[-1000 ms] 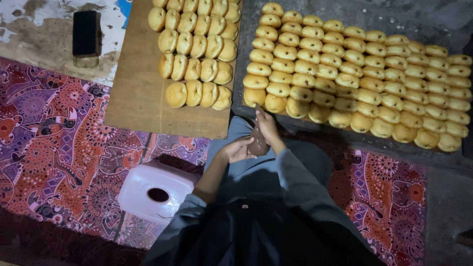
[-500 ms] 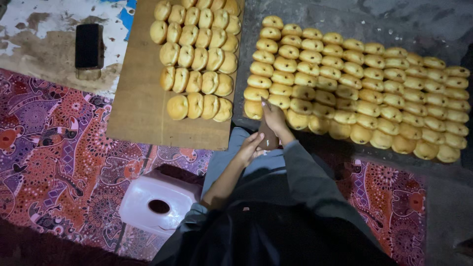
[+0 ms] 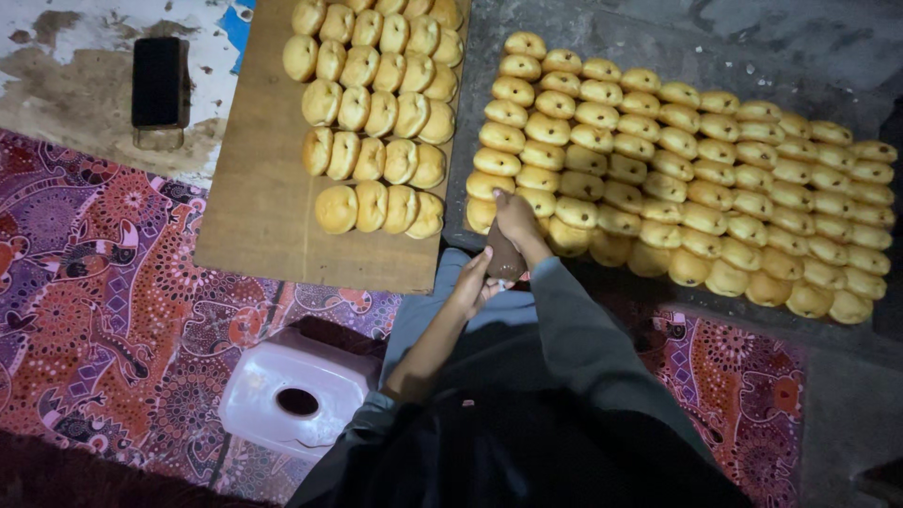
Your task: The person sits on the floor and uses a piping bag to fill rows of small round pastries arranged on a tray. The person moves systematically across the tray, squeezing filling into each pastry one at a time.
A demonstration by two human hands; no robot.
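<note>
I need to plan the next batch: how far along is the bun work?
Four neat rows of buns already sit on the wooden board. The right hand and left hand hold a dark brown piece at the big batch of buns, which remains on the dark surface.

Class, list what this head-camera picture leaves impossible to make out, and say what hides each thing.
1. Brown object between the hands: kind unclear, half covered by the right hand and dim.
2. Left hand: grip unclear, fingers curled away.
3. Buns on the wooden board: top rows cut by the frame edge.
4. White plastic stool: hole contents too dark.
</note>
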